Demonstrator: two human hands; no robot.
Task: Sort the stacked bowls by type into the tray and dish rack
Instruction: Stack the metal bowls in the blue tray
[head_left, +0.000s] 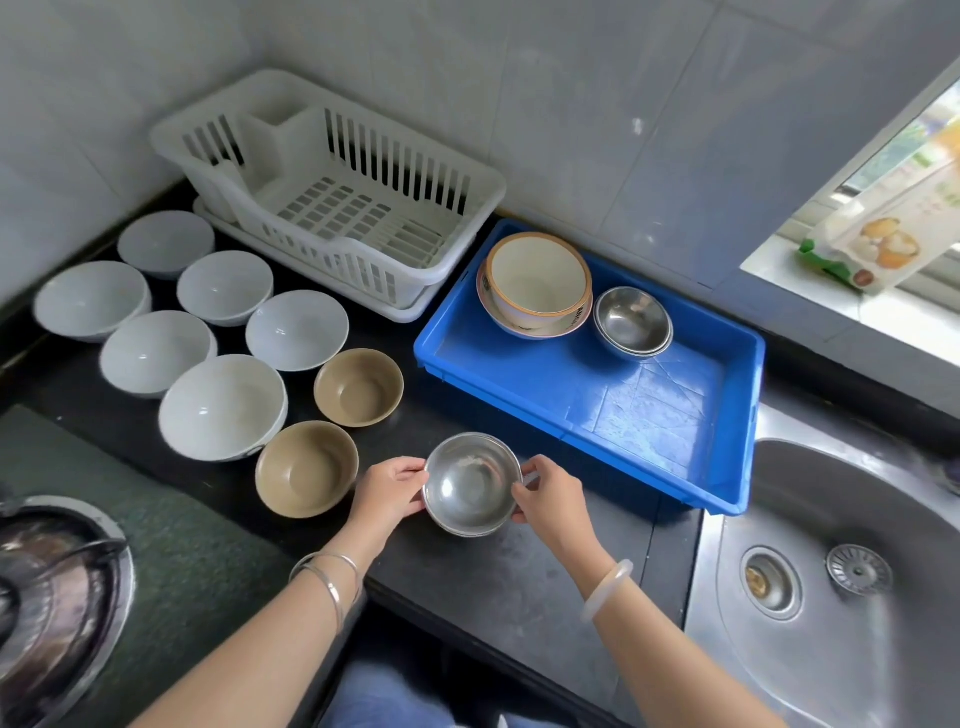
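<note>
A steel bowl (471, 483) sits low over the black counter in front of me. My left hand (389, 491) grips its left rim and my right hand (548, 496) pinches its right rim. The blue tray (670, 415) to the right holds stacked cream bowls with orange rims (537, 283) and stacked steel bowls (632, 322). The white dish rack (332, 187) stands behind with nothing in it. Several white bowls (223, 405) and two tan bowls (306, 467) (358, 387) rest on the counter at left.
A steel sink (831, 571) lies at the right with two drains. A gas stove burner (57, 587) is at the lower left. A tiled wall runs behind, and a food packet (883, 239) leans on the window sill.
</note>
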